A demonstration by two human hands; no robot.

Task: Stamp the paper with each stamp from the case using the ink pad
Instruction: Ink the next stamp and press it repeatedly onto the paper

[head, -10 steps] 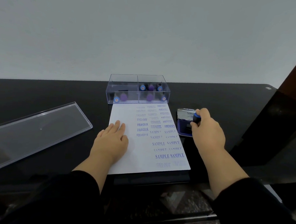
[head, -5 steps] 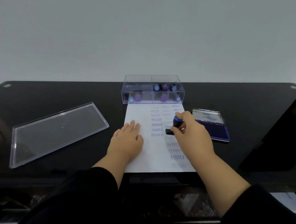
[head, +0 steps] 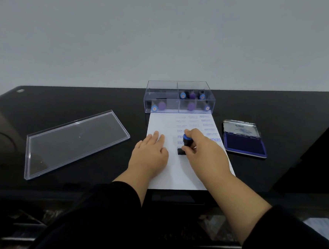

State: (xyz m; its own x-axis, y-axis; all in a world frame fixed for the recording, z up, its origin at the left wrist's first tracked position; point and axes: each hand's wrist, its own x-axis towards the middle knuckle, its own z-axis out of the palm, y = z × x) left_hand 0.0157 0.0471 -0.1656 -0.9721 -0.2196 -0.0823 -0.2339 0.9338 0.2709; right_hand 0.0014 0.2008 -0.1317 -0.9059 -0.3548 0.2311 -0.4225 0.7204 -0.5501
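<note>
Paper lies on the black table, its far edge touching the clear case. Rows of blue print run down its right half — "AMENDED" reads clearly near the right edge, and "FRA" shows partly hidden behind the right hand; the fainter rows near the case are too pale to read.

The right hand grips a stamp with fingers and thumb curled round its black stem just below the blue cap. The stamp stands nearly upright, and its black base sits on the paper near the middle of the sheet.

The left hand lies flat on the left part of the paper, fingers straight and close together, pointing toward the case, holding nothing.

The case has a divider down the middle. More stamps lie inside with blue and purple caps — two at the front of the left compartment, several in the right one.

The ink pad sits open on the table to the right of the paper, apart from it, its dark blue pad toward the viewer and its metal lid tilted back behind.

A clear case lid lies flat on the table, well to the left of the paper.

Black sleeves cover both forearms near the bottom edge.
</note>
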